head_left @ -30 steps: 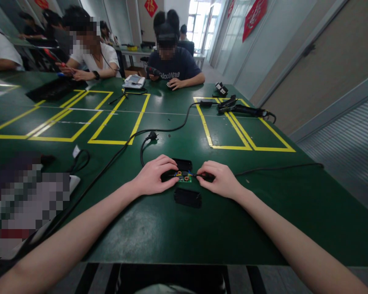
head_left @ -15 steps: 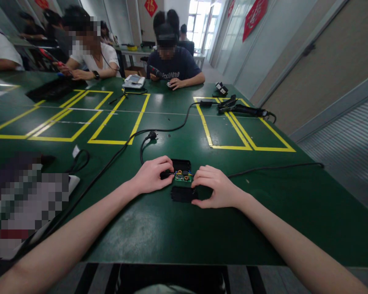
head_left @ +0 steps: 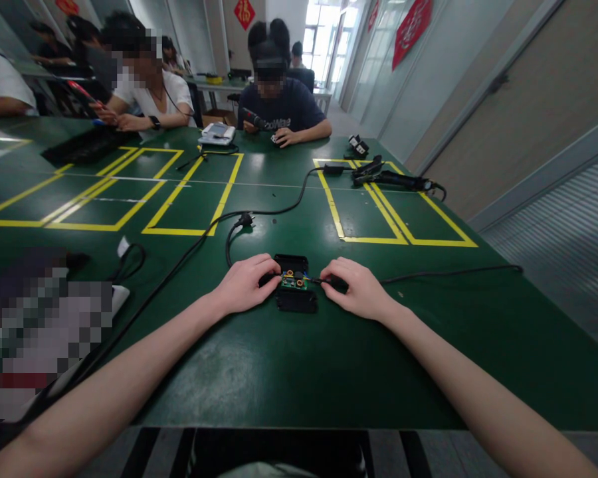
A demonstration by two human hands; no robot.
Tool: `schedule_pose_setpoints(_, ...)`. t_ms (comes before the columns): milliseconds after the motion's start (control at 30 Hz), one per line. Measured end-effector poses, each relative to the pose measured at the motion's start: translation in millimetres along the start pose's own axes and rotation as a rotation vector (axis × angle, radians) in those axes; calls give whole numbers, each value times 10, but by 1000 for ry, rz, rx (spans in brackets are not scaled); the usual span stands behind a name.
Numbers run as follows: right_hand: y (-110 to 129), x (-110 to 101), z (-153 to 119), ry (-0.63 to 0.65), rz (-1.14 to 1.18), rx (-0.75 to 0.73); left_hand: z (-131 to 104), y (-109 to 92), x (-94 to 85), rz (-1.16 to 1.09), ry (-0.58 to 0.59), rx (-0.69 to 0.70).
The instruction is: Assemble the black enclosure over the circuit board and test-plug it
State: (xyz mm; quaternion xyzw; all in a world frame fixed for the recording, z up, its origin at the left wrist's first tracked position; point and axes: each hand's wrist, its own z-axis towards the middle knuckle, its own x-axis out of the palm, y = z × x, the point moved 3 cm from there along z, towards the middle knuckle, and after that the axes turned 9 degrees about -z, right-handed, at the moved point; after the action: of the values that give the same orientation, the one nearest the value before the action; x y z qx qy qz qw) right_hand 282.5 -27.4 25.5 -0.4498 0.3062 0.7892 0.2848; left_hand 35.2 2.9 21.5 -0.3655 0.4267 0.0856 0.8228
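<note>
A small green circuit board with copper-coloured coils lies between my two hands, with a black cable running out at either end. My left hand pinches the cable end at the board's left side. On the right, my right hand is closed on the black cable a little away from the board. Behind the board sits one black plastic case half. The other black case half lies just in front of it, touched by neither hand.
A power plug on a black cord lies beyond my left hand. Farther back right is a black handheld tool on yellow tape outlines. A pixelated item is at the left. Two people work across the green table.
My right hand has let go of the front case half and moved back to grip the right cable. That case half now sits closer to the board. My left hand stays nearly still.
</note>
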Motion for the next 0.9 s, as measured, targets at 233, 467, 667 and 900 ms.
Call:
schedule_pose_setpoints(233, -60, 64, -23, 36, 111, 113, -1, 68, -40, -7, -21, -38)
schedule_pose_setpoints(467, 6, -24, -27, -39, 174, 87, 20, 58, -125, -236, -12, -64)
schedule_pose_setpoints(667, 90, -98, -50, -30, 272, -27, 3, -30, -103, -388, 110, -93)
schedule_pose_setpoints(900, 112, -56, -48, 70, 283, -28, -18, -38, -65, -398, 152, -104)
